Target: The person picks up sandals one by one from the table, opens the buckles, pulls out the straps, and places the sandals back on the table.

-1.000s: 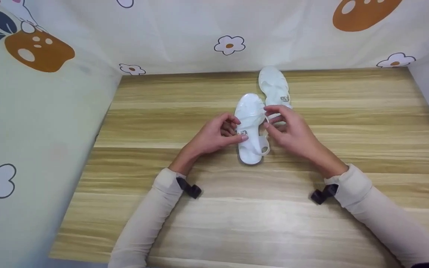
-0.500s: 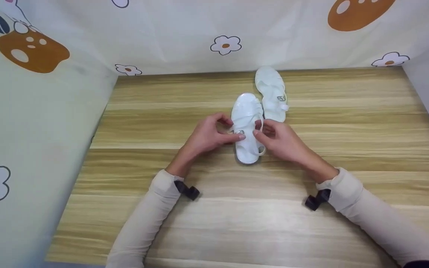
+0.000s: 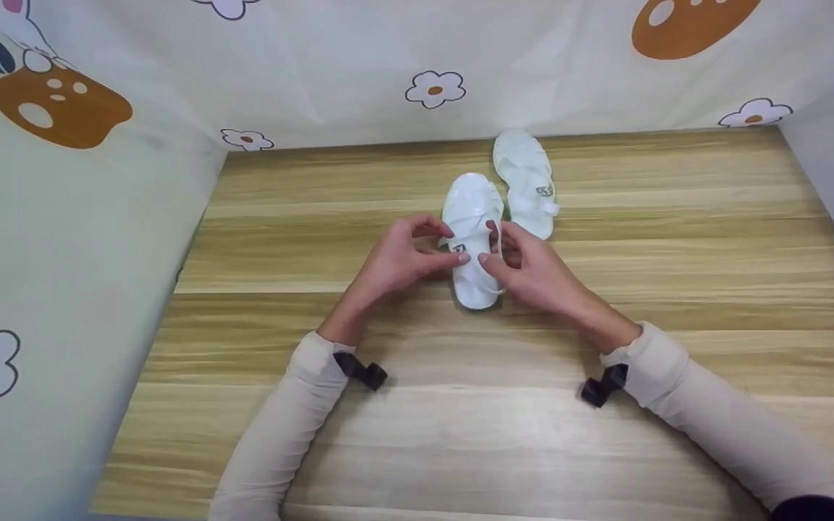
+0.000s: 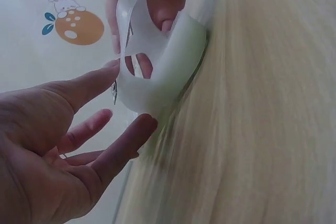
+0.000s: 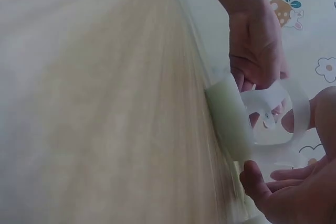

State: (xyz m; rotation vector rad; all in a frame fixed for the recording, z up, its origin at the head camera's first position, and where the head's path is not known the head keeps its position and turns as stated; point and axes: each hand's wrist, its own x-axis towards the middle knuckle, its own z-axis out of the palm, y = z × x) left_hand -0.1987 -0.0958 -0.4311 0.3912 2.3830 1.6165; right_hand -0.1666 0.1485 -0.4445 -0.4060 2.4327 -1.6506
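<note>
A white jelly-like sandal (image 3: 472, 199) stands between both hands on the wooden table, toe pointing away, with a small silver buckle on its left side. My left hand (image 3: 404, 255) grips it from the left, thumb by the buckle and fingers along the side. From the right, my right hand (image 3: 533, 269) holds it at the loose ankle strap, which loops past the thumb and fingertips. In the left wrist view the heel (image 4: 176, 56) faces the camera, with thumb and index finger at its strap and side. The right wrist view shows the thumb inside the strap loop (image 5: 300, 108).
A matching white sandal (image 3: 523, 163) lies just behind and to the right, close to the back wall. Patterned cloth (image 3: 330, 72) with flowers and oranges hangs along the back and left edges of the wooden tabletop (image 3: 446, 434).
My right hand has moved left and slightly down, from beside the far sandal to over the near sandal's strap. The near sandal has shifted slightly away; my left hand stays at its buckle side.
</note>
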